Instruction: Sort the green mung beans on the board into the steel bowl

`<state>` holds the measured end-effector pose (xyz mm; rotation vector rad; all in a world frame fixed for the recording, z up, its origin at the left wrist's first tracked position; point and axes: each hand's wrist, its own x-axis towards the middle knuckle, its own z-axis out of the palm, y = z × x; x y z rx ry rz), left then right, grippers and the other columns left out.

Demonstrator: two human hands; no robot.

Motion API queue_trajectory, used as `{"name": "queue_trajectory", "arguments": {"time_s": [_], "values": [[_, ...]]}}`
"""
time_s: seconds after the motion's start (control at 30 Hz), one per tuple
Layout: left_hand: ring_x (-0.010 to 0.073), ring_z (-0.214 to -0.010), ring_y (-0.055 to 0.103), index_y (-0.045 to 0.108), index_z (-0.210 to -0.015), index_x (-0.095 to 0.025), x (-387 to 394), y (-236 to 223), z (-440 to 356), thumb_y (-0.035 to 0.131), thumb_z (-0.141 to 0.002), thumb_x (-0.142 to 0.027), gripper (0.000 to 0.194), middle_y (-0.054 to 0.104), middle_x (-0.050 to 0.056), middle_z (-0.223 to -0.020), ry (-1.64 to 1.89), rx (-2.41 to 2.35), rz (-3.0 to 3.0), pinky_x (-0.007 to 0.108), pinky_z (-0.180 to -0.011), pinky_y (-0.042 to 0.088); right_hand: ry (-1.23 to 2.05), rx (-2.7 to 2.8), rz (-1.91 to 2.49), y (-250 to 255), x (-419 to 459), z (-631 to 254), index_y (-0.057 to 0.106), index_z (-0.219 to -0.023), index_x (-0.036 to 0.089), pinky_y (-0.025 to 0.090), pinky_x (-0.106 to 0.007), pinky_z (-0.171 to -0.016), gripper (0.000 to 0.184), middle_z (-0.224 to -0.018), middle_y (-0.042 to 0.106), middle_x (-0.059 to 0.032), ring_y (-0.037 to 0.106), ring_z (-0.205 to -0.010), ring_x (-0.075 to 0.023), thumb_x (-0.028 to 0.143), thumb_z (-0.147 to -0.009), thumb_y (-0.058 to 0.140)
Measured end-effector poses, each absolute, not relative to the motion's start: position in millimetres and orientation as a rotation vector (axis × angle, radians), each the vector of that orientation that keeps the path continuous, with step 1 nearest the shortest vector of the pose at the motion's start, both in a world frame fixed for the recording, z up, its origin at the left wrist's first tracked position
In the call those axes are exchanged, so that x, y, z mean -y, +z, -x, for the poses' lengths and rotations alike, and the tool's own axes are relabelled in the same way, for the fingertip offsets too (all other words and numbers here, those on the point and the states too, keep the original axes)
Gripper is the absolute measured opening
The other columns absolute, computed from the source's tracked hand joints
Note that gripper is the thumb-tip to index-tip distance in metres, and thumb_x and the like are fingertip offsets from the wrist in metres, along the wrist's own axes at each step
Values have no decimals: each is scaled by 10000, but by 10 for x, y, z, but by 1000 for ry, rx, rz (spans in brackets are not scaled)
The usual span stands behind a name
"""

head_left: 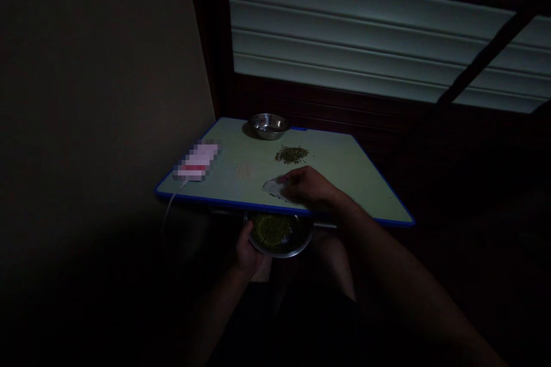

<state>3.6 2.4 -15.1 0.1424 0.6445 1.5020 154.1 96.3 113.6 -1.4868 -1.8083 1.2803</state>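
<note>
My left hand (249, 252) grips the rim of a metal bowl (297, 252), thumb over the edge, just below the table's near edge. Small green beans or grains (271, 228) lie inside this bowl; the light is too dim to tell the kind. Over the near part of the table, my right hand (307, 184) is closed on a thin, pale, rounded flat piece (274, 187), its lower edge close to the tabletop. A few dark specks show along that edge. Farther back sits a loose pile of small brownish-green grains (293, 154).
The pale table (344, 172) has a blue rim. A second metal bowl (270, 126) stands at its back. On the left lies a blurred-out pinkish device (198, 160) with a white cable (170, 206) hanging over the edge. A wall rises at left, a slatted panel (344, 40) behind.
</note>
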Motion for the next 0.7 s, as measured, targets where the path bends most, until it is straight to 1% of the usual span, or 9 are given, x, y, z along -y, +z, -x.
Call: {"name": "queue_trajectory", "arguments": {"time_s": [0.13,0.2,0.33,0.5,0.6,0.7], "values": [[305,-1144,593,694,-1035,-181,-22,-162,-34,621,-735,-392,373,743,91,-1027,1496,-660,-152,463,-1002,420,1226,1915,1463,1150,-930,-1530,728,-1008,147,399,-195,-517,369,-710,689,-17,502,-523,-71,136,-640,708],[311,-1157,584,695,-1032,-187,-21,-151,-38,619,-735,-388,366,740,90,-1038,1507,-658,-154,472,-1001,421,1257,1911,1436,1145,-934,-1533,728,-1000,145,423,-198,-549,357,-764,707,-28,530,-561,-79,131,-644,709],[312,-1154,586,702,-1013,-181,-23,-122,-47,601,-742,-377,349,743,92,-1026,1497,-654,-140,471,-1005,420,1367,1890,1398,1152,-938,-1535,714,-1017,127,456,-223,-592,359,-803,720,-44,563,-591,-94,121,-659,694],[311,-1143,594,701,-1023,-172,-19,-110,-50,592,-747,-366,355,744,93,-1020,1510,-674,-119,469,-1005,422,1354,1989,1337,1193,-908,-1543,720,-1013,140,475,-242,-672,356,-865,729,-44,591,-663,-102,121,-658,700],[314,-1154,586,695,-1037,-181,-13,-102,-48,603,-747,-365,356,745,91,-1015,1510,-667,-127,474,-1006,419,1377,2001,1312,1196,-892,-1561,715,-1025,142,469,-238,-661,364,-866,726,-43,579,-651,-93,124,-662,696],[319,-1137,597,702,-1013,-174,-12,-93,-48,605,-745,-355,337,749,92,-990,1521,-657,-111,478,-998,425,1406,1994,1297,1184,-885,-1590,706,-1038,140,455,-232,-622,373,-821,717,-33,556,-606,-84,145,-665,699]]}}
